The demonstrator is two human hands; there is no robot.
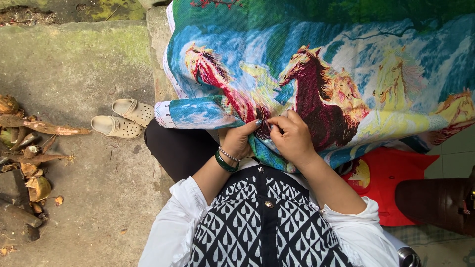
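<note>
Head view: you look down at your lap, where a large horse-patterned embroidery cloth (316,84) lies spread across your knees and away from you.
Cloth: its near edge is bunched up just in front of your patterned vest (262,217), and both hands meet there.
Left hand (240,138): it is closed around the gathered fold at the near edge of the cloth, thumb on top, a green bangle (225,163) and a bead bracelet at the wrist.
Right hand (292,136): its fingers are pinched together against the cloth beside the dark red horse; whatever they pinch is too small to make out.
Risk, slack: if your left hand loosens, the fold could slide and the spot under your right fingers could shift.
Risk, prick: your two hands nearly touch, so anything sharp in the pinch could catch your left thumb.
Risk, dirt: the cloth's left corner hangs over the stone step, above the pale sandals (123,118), and could drag on the ground.
Beside the cloth: a red bag (386,183) lies under its right edge.
</note>
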